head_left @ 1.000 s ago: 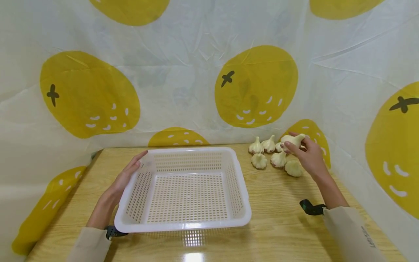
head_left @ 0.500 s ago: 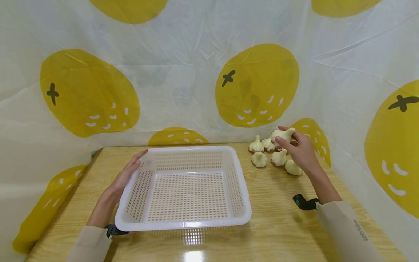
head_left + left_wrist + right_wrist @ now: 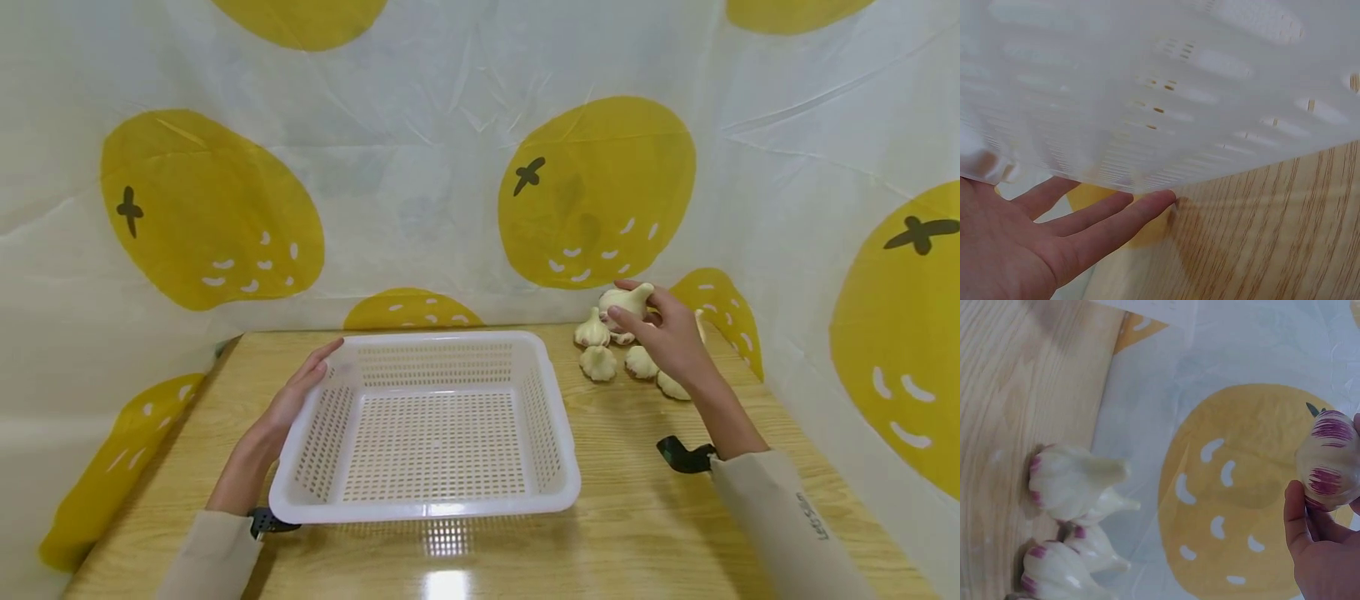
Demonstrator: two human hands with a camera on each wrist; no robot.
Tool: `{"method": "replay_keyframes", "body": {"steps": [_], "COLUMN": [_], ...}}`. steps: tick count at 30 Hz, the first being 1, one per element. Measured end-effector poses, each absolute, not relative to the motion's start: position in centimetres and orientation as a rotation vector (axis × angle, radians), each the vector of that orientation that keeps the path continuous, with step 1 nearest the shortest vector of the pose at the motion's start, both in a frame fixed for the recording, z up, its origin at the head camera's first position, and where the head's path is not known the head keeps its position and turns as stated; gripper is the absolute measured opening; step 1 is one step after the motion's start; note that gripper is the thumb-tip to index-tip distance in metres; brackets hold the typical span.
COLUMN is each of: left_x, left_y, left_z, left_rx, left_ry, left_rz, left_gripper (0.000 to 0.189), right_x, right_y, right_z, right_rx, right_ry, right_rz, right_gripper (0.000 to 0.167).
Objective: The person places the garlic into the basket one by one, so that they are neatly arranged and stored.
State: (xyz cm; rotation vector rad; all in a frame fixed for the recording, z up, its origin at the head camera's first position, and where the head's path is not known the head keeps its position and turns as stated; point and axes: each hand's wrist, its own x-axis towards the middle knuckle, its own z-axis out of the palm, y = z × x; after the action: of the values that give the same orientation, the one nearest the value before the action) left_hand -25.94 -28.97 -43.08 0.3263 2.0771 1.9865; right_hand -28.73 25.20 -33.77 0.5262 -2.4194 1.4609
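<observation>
A white plastic basket (image 3: 427,510) with slotted walls sits on the left and middle of the table, with nothing inside. My left hand (image 3: 288,400) rests against its left side near the back corner. In the left wrist view, the straight fingers (image 3: 1110,225) lie along the basket's outer wall. Up at the back right, my right hand (image 3: 678,333) holds a garlic bulb (image 3: 622,304) between thumb and fingers. Purple streaks mark this held bulb (image 3: 1329,462) in the right wrist view. Below it on the table stand several more garlic bulbs (image 3: 597,364), some partly hidden by the hand.
The wooden table (image 3: 622,500) runs back to a white curtain (image 3: 420,167) printed with large yellow fruit, which also hangs at both sides. The loose garlic bulbs (image 3: 1069,478) cluster near the back edge, right of the basket.
My right hand has carried the garlic bulb left and slightly up, uncovering a bulb at the right of the cluster. The left hand and basket stay nearly in place.
</observation>
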Motion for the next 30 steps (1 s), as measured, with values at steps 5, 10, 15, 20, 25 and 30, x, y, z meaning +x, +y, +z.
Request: {"method": "replay_keyframes", "body": {"steps": [5, 10, 15, 20, 25, 30], "left_x": [-26.2, -26.3, -26.3, -26.4, -26.4, -26.2], "left_y": [-28.8, -28.6, -28.6, -28.6, -28.7, -28.8], "left_z": [-42.9, -42.9, -43.1, -43.2, -43.3, -43.3], "left_rx": [0.321, 0.314, 0.314, 0.324, 0.319, 0.308], "left_ry": [2.09, 2.083, 2.084, 2.101, 2.09, 2.094], "left_rz": [1.983, 1.984, 1.978, 1.968, 1.973, 1.973], "left_gripper": [0.057, 0.056, 0.056, 0.057, 0.057, 0.056], "right_x": [-28.6, -28.8, -29.1, -29.3, -29.4, -29.5], "right_y": [24.2, 23.2, 22.3, 21.5, 20.3, 19.1], "right_z": [-33.1, -32.8, -33.0, -33.3, -33.2, -33.0], "right_rx": [0.555, 0.59, 0.635, 0.665, 0.674, 0.69], "right_ry": [-2.421, -2.425, -2.426, -2.411, -2.408, -2.431], "right_rz": [1.46, 1.437, 1.447, 1.452, 1.439, 1.442], "right_gripper": [0.053, 0.051, 0.049, 0.048, 0.047, 0.046]}}
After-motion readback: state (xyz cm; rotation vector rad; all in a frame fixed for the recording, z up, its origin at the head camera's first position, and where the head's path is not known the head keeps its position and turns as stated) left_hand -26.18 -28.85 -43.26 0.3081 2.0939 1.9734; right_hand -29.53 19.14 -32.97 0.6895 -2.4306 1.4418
